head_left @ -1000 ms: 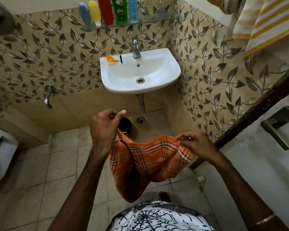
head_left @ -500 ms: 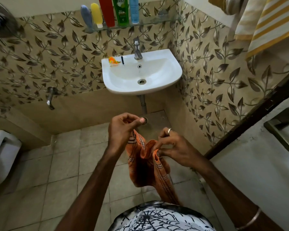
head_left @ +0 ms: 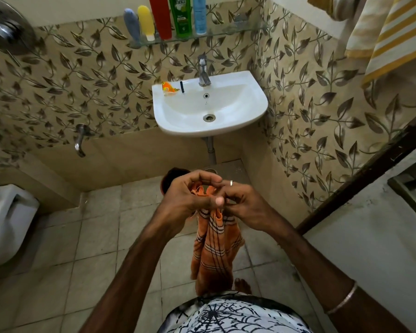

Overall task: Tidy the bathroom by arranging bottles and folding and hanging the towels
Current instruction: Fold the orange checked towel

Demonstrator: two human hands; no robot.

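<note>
The towel (head_left: pixel 214 246) is orange with dark and white lines, the sink (head_left: pixel 226 126) is white, and the bottles (head_left: pixel 163 18) are blue, yellow, red and green.

Lighting was dim, warm and even. Soft glare showed on the sink (head_left: pixel 228 126) rim. Wide-angle distortion bent the frame edges; corners appeared slightly soft.

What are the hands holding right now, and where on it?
Both the left hand and right hand pinch the orange checked towel at its gathered top edge; the rest hangs down.
</note>
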